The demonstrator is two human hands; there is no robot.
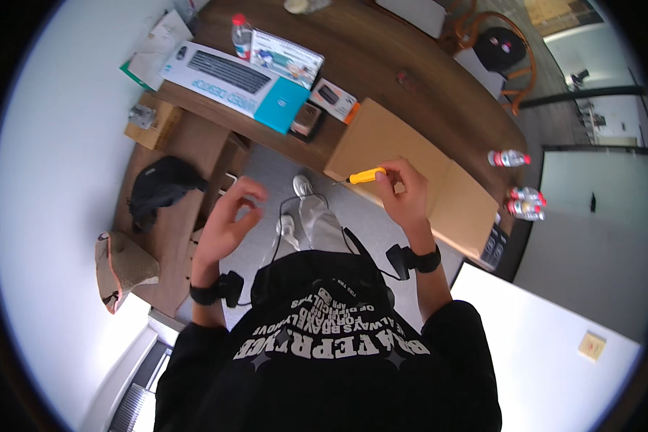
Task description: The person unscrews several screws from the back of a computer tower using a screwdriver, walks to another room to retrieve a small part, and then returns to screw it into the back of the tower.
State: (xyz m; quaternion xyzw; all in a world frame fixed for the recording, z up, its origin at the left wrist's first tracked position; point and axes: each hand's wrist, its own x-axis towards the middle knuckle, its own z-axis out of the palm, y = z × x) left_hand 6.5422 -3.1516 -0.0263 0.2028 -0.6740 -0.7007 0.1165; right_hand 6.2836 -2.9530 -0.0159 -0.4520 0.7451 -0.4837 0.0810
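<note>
A small screwdriver point(367, 176) with a yellow handle is pinched between the thumb and fingers of my right hand point(406, 191). Its thin metal shaft points left, over the near edge of a large brown cardboard box point(399, 137). My left hand point(232, 219) hovers above the floor to the left, curled loosely with a gap between thumb and fingers, and nothing shows in it. Both wrists wear black bands with a small black device.
The box lies on a dark wooden desk point(367, 50). Along the desk stand a keyboard box point(223, 75), a desk calendar point(288, 57) and several bottles, one a red-capped bottle point(242, 37). At left, a black bag point(164, 189) rests on a lower wooden surface.
</note>
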